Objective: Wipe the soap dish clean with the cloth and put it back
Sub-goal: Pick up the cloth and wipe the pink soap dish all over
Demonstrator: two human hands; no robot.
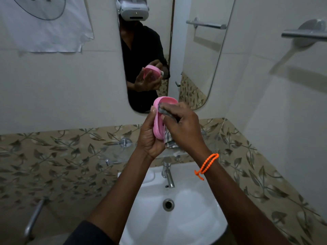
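glossy white basin point(194, 218) | left hand point(150, 138) grips oval pink soap dish point(160, 119) | right hand point(184, 126) fingers pinch checked cloth point(169, 140)

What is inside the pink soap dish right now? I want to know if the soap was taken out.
The cloth, pressed in by the right hand, fills the soap dish, which the left hand holds. No soap shows, but the cloth and fingers cover the dish floor.
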